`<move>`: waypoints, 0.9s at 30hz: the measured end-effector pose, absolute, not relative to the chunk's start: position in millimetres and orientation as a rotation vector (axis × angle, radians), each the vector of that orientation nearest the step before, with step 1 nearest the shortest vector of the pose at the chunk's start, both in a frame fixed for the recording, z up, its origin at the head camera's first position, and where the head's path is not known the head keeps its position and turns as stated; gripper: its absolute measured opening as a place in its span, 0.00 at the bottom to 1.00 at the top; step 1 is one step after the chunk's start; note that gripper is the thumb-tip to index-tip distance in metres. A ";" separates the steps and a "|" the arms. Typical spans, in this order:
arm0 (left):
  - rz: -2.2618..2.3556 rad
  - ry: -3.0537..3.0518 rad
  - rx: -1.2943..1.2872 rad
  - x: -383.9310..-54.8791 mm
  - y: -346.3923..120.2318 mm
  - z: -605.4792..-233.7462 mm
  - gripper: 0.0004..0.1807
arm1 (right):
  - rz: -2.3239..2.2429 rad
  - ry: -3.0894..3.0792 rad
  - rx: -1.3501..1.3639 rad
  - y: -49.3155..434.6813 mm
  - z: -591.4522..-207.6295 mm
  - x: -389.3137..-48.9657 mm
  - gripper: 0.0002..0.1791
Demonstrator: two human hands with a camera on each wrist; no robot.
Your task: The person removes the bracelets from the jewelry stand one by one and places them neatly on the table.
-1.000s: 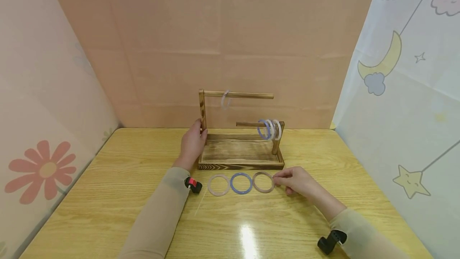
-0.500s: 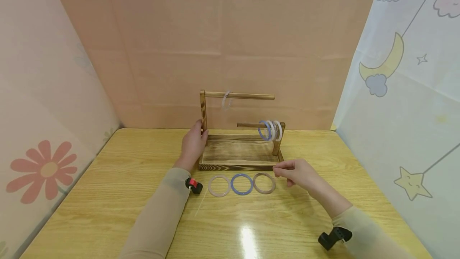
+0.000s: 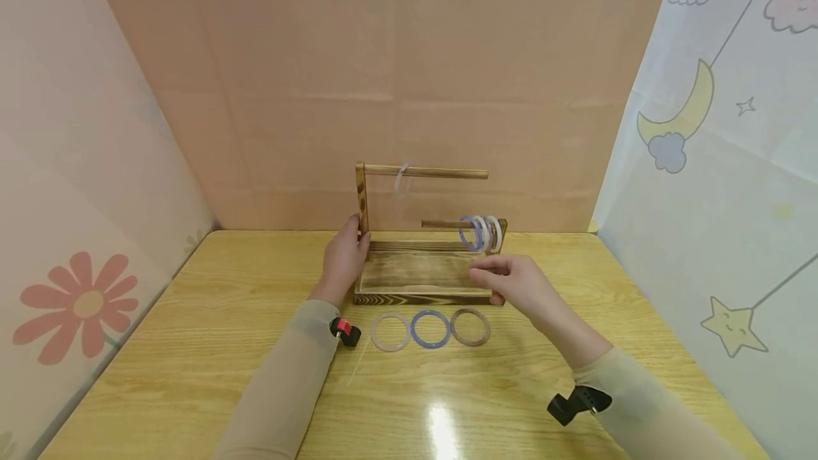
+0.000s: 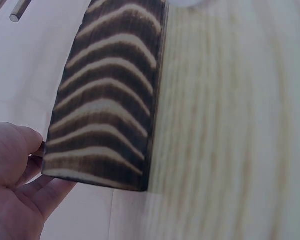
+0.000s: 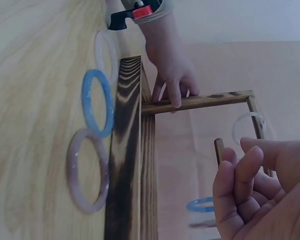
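A dark-grained wooden bangle rack (image 3: 422, 298) has a high bar on its left post and a lower bar on its right post. My left hand (image 3: 344, 261) grips the left post, thumb in front, fingers behind. A pale bangle (image 3: 400, 179) hangs from the high bar. A blue bangle (image 3: 470, 233) and several whitish ones hang on the lower bar. Over the rack's tray, below these, my right hand (image 3: 520, 282) is raised with loosely bent fingers and nothing visible in them. On the table lie a pale pink bangle (image 3: 390, 332), a blue bangle (image 5: 97, 102) and a brownish bangle (image 5: 87, 170).
The three bangles lie in a row in front of the rack on the wooden table (image 3: 255, 346). A plain peach backdrop (image 3: 300, 112) stands behind it. Printed cloth walls (image 3: 722, 233) close off the left and right sides.
My right hand has left the brownish bangle's side, rising and moving forward and left over the tray. The three table bangles have stayed put. My left hand keeps hold of the post.
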State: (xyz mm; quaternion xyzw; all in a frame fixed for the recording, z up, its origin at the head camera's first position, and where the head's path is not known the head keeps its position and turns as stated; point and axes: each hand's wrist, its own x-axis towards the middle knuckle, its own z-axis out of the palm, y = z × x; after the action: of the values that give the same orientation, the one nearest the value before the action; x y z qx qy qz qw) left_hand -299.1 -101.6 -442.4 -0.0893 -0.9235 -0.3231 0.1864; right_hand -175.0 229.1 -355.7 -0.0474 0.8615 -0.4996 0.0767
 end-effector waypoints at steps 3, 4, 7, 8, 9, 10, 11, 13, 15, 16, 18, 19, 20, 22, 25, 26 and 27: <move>-0.912 -2.598 -0.252 -298.7 -101.9 -442.2 0.24 | -1.541 2.581 -0.163 221.7 -348.7 -178.4 0.21; -0.913 -2.596 -0.253 -298.7 -102.1 -442.1 0.24 | -1.550 2.586 -0.165 219.1 -346.4 -179.5 0.21; -0.912 -2.596 -0.252 -299.2 -102.2 -442.0 0.24 | -1.556 2.612 -0.160 212.5 -341.2 -183.9 0.20; -0.914 -2.594 -0.252 -299.5 -102.3 -442.3 0.23 | -1.558 2.622 -0.161 210.3 -339.7 -185.2 0.20; -0.917 -2.590 -0.253 -299.5 -102.4 -442.3 0.23 | -1.568 2.625 -0.165 208.5 -338.8 -186.8 0.20; -0.917 -2.587 -0.255 -299.6 -102.3 -442.5 0.23 | -1.572 2.634 -0.169 206.3 -337.6 -188.1 0.20; -0.916 -2.586 -0.255 -299.7 -102.2 -442.7 0.23 | -1.582 2.636 -0.175 204.5 -336.8 -189.3 0.20; -0.915 -2.585 -0.257 -299.5 -102.2 -443.0 0.22 | -1.599 2.649 -0.197 200.6 -335.1 -191.6 0.19; -0.915 -2.584 -0.259 -298.8 -102.0 -442.6 0.22 | -1.609 2.664 -0.218 196.8 -333.1 -193.5 0.18; -0.912 -2.588 -0.259 -298.7 -102.0 -442.6 0.23 | -1.609 2.677 -0.229 195.0 -332.0 -194.5 0.18; -0.910 -2.595 -0.258 -298.5 -102.3 -442.2 0.23 | -1.610 2.700 -0.241 191.7 -330.0 -196.7 0.17; -0.910 -2.596 -0.256 -298.6 -102.3 -442.1 0.23 | -1.615 2.711 -0.254 190.3 -329.0 -197.7 0.17; -0.911 -2.597 -0.256 -298.7 -102.3 -442.0 0.24 | -1.625 2.718 -0.262 188.7 -327.8 -198.9 0.17; -0.913 -2.598 -0.253 -299.1 -102.2 -442.0 0.24 | -1.654 2.725 -0.281 185.2 -325.5 -201.2 0.17; -0.915 -2.596 -0.251 -299.6 -101.8 -442.3 0.24 | -1.711 2.715 -0.295 179.4 -322.4 -204.4 0.18; -0.917 -2.594 -0.251 -299.8 -101.7 -442.5 0.23 | -1.730 2.708 -0.292 177.3 -321.6 -205.4 0.18; -0.919 -2.592 -0.251 -299.9 -101.7 -442.7 0.23 | -1.744 2.704 -0.291 175.5 -321.0 -206.3 0.17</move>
State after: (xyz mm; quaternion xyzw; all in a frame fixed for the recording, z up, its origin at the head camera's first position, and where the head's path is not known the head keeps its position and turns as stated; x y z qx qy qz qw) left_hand -299.9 -101.7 -442.7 -0.0892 -0.9218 -0.3266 0.1888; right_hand -206.3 175.5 -321.0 -0.0898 0.8362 -0.5391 -0.0446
